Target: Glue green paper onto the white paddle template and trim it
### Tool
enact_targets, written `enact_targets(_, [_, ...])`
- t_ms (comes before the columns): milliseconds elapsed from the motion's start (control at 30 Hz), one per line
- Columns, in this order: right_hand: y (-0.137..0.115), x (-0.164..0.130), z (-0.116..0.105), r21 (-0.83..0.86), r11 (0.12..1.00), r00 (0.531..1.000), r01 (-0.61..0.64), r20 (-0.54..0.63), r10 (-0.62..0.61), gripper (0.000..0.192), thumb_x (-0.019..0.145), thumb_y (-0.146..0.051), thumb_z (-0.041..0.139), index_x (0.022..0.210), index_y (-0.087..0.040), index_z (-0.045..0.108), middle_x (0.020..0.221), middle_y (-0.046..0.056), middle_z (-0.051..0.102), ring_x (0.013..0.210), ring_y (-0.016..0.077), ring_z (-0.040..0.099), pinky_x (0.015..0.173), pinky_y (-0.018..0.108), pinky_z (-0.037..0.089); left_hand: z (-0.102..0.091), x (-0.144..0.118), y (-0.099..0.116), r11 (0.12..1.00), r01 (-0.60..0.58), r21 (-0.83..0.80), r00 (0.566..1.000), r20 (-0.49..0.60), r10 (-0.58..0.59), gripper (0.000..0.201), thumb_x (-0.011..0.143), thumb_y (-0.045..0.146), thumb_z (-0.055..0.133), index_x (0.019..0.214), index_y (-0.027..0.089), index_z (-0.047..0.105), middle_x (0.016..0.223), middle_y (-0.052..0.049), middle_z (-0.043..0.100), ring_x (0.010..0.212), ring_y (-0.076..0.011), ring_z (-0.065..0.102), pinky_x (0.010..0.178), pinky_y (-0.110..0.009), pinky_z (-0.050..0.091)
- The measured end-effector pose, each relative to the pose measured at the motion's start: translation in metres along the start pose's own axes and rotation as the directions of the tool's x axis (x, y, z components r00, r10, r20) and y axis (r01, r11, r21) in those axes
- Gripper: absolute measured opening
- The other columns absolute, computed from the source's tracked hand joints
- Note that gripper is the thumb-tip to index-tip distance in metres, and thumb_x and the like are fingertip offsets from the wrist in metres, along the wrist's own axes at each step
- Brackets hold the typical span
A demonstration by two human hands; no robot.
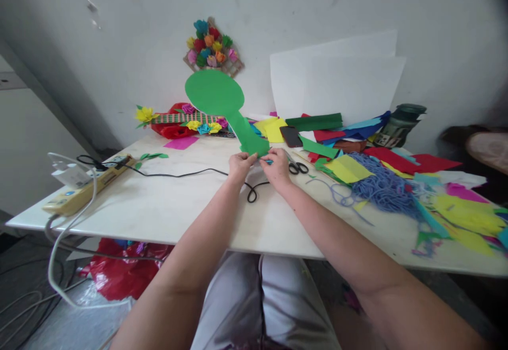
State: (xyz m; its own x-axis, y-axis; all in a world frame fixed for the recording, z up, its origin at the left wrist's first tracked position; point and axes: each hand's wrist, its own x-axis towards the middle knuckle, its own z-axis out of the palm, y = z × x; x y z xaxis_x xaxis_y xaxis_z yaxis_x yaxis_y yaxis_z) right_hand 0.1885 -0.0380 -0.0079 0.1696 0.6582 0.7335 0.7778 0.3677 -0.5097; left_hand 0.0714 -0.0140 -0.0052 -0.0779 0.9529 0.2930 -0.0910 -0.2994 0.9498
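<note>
A green paper cutout [214, 93], a large oval with a narrower strip below that widens at its lower end, stands raised over the table. At its lower end, my left hand [241, 165] is closed, pinching the edge. My right hand [278, 169] is closed at the same end, its fingertips on the paper. A small blue bit [269, 162] shows by the right fingertips; its kind is hidden. Just right of that hand lie scissors with black handles [298, 168]. A black cable [182, 173] runs to beneath the hands, where its end is hidden.
A power strip [85, 191] with chargers sits at left. Paper flowers and a decorated guitar-like piece [178, 119] lie behind. To the right are blue yarn [381, 181], coloured paper, a phone [291, 136] and a dark bottle [400, 125]. White sheets [337, 83] lean on the wall.
</note>
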Motion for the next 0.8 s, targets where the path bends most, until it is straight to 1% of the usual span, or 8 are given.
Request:
enact_targets(67, [0.001, 0.001, 0.001, 0.012, 0.999, 0.998, -0.052, -0.029, 0.053, 0.013, 0.071, -0.026, 0.059, 0.07, -0.018, 0.071, 0.091, 0.009, 0.057, 0.087, 0.0196, 0.053, 0.082, 0.033, 0.043, 0.001, 0.0, -0.001, 0.999, -0.041, 0.016, 0.999, -0.005, 0.041, 0.043, 0.055, 0.037, 0.072, 0.04, 0.016, 0.038, 0.041, 0.006, 0.028, 0.044, -0.006, 0.03, 0.044, -0.022, 0.023])
enact_targets(167, [-0.001, 0.001, -0.002, 0.025, 0.995, 0.996, -0.092, -0.006, 0.092, 0.018, 0.074, -0.029, 0.057, 0.075, -0.018, 0.071, 0.085, 0.008, 0.061, 0.085, 0.0192, 0.055, 0.079, 0.032, 0.043, 0.001, 0.0, -0.001, 0.997, -0.08, 0.01, 0.997, -0.008, 0.08, 0.044, 0.058, 0.039, 0.07, 0.041, 0.016, 0.037, 0.042, 0.006, 0.026, 0.044, -0.0056, 0.026, 0.044, -0.022, 0.022])
enact_targets(267, [-0.005, 0.0, -0.006, 0.032, 0.993, 0.993, -0.115, 0.037, 0.114, 0.015, 0.073, -0.026, 0.056, 0.077, -0.02, 0.069, 0.081, 0.006, 0.065, 0.081, 0.0187, 0.057, 0.076, 0.031, 0.044, 0.003, -0.001, 0.0, 0.996, -0.087, 0.01, 0.996, -0.012, 0.087, 0.044, 0.059, 0.039, 0.069, 0.042, 0.017, 0.035, 0.042, 0.006, 0.025, 0.044, -0.0055, 0.023, 0.043, -0.023, 0.019])
enact_targets(467, [-0.009, 0.003, -0.011, 0.003, 0.975, 0.974, -0.222, 0.033, 0.222, 0.017, 0.067, -0.025, 0.06, 0.081, -0.017, 0.063, 0.084, 0.007, 0.067, 0.078, 0.0208, 0.06, 0.073, 0.032, 0.044, 0.006, -0.003, 0.002, 0.997, -0.078, 0.014, 0.997, -0.002, 0.078, 0.04, 0.059, 0.04, 0.068, 0.042, 0.016, 0.041, 0.042, 0.006, 0.027, 0.045, -0.0058, 0.023, 0.044, -0.024, 0.016])
enact_targets(633, [-0.008, 0.006, -0.011, 0.003, 0.975, 0.975, -0.22, 0.021, 0.22, 0.014, 0.065, -0.026, 0.059, 0.077, -0.018, 0.059, 0.08, 0.006, 0.066, 0.076, 0.0201, 0.06, 0.071, 0.031, 0.044, 0.007, -0.002, 0.001, 0.995, -0.096, 0.018, 0.995, -0.001, 0.096, 0.042, 0.06, 0.04, 0.068, 0.043, 0.016, 0.039, 0.043, 0.005, 0.028, 0.046, -0.0057, 0.023, 0.044, -0.024, 0.017])
enact_targets(800, [-0.007, 0.007, -0.011, 0.056, 0.978, 0.98, -0.199, -0.018, 0.201, 0.013, 0.062, -0.028, 0.06, 0.072, -0.019, 0.055, 0.073, 0.004, 0.063, 0.073, 0.0194, 0.057, 0.069, 0.031, 0.043, 0.008, -0.004, 0.003, 0.996, -0.086, -0.01, 0.996, 0.012, 0.086, 0.041, 0.059, 0.041, 0.068, 0.045, 0.016, 0.04, 0.044, 0.006, 0.028, 0.046, -0.0056, 0.023, 0.044, -0.023, 0.016])
